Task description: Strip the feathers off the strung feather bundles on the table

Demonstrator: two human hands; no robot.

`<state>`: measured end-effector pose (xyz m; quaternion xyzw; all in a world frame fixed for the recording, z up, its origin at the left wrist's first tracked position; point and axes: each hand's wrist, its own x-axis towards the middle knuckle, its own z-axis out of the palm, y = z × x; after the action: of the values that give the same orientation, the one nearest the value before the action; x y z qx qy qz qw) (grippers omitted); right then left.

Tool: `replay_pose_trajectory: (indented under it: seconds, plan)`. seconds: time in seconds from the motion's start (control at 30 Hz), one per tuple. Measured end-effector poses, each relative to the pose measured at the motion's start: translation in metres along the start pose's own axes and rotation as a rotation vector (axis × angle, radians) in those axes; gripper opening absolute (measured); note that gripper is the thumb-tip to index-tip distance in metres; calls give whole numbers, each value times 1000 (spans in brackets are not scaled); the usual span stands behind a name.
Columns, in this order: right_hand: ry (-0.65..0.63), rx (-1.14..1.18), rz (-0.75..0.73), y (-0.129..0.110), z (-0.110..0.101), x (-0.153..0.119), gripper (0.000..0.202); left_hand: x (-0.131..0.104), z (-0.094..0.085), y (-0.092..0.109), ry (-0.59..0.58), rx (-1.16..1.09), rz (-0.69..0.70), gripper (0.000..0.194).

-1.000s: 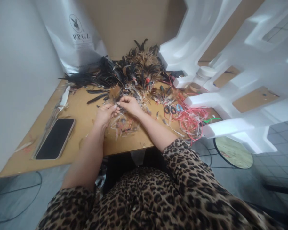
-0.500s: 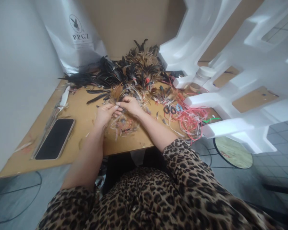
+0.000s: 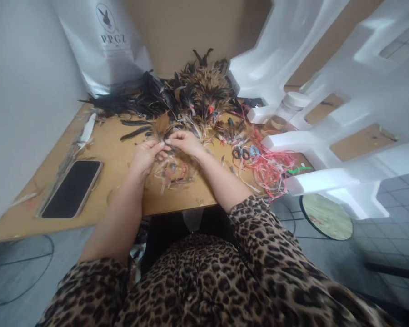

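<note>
Over the front half of the table, my left hand (image 3: 146,155) and my right hand (image 3: 187,143) meet with fingertips pinched together. A small tuft of brown feathers (image 3: 161,123) sticks up from between the fingertips, its base hidden by them. Beneath and just in front of the hands lies a loose tangle of pale and orange strips and feather bits (image 3: 175,174). Behind them spreads a big pile of brown feathers (image 3: 209,86), with long black feathers (image 3: 148,97) to its left. Two loose black feathers (image 3: 135,132) rest left of the tuft.
A phone (image 3: 72,188) lies on the table (image 3: 122,190) at the left. To the right are scissors (image 3: 241,153), tangled pink ribbon (image 3: 269,168), a lidded jar (image 3: 293,104) and large white foam pieces (image 3: 313,181). A silvery bag (image 3: 112,59) stands at the back left.
The brown feather tuft now stands more upright and shows more clearly above my fingertips. Both hands stay pinched close together. The view has shifted slightly.
</note>
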<state>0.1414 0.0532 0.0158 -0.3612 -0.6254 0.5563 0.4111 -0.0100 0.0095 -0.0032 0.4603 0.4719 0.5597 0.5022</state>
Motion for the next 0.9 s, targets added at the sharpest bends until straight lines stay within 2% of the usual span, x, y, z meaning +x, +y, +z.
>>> replay_pose_trajectory:
  seconds: [0.17, 0.4, 0.5, 0.67, 0.9]
  plan:
    - [-125, -198, -4, -8, -13, -3, 16, 3, -2, 2, 83, -85, -15, 15]
    - [-515, -369, 78, -14, -22, -26, 21, 3, -2, 2, 109, -145, -25, 11]
    - [-601, -400, 75, -12, -23, -30, 26, 3, -3, 4, 119, -207, -4, 9]
    - [-568, -411, -10, -4, -11, -30, 29, 5, -11, 10, 148, -361, 32, 6]
    - [-348, -627, -176, 4, 10, -29, 19, 5, -16, 16, 164, -496, 32, 7]
